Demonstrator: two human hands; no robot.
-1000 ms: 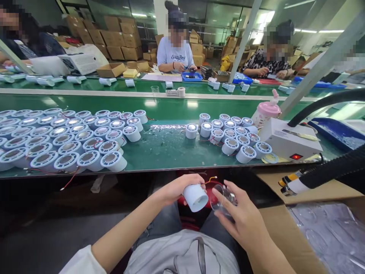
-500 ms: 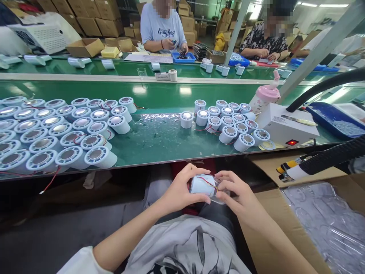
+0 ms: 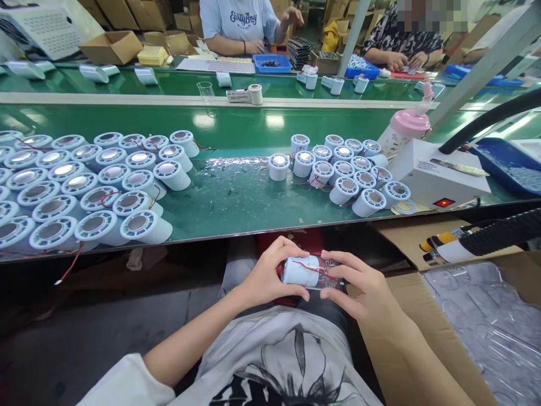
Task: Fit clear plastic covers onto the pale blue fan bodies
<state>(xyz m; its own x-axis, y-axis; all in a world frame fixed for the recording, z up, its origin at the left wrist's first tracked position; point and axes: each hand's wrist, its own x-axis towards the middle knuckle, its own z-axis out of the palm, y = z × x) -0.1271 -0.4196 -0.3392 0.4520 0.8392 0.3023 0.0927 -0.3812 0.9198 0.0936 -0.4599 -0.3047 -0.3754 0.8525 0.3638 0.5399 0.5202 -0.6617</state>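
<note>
Above my lap, my left hand (image 3: 270,276) grips a light-blue cylindrical housing (image 3: 301,271) with thumb and fingers around its left end. Thin red wires (image 3: 315,269) run along its side toward the right. My right hand (image 3: 359,282) holds a clear plastic cup-like part (image 3: 327,273) at the housing's right end, fingers curled over the top and thumb below. The two parts meet in line; how deep one sits in the other I cannot make out. On the bench (image 3: 228,203) ahead stand many similar blue housings (image 3: 137,223) at left and a smaller group (image 3: 344,189) at right.
At right are a white box with a lit red switch (image 3: 439,175), a pink-lidded cup (image 3: 408,121) and a black hose (image 3: 502,231). A carton of clear plastic parts (image 3: 486,316) stands beside my right arm. Two people work across the green conveyor (image 3: 147,121).
The clear part and the housing have come into straighter line, with my right hand slightly turned. My view has tilted downward a little. The co-worker in blue has raised one hand.
</note>
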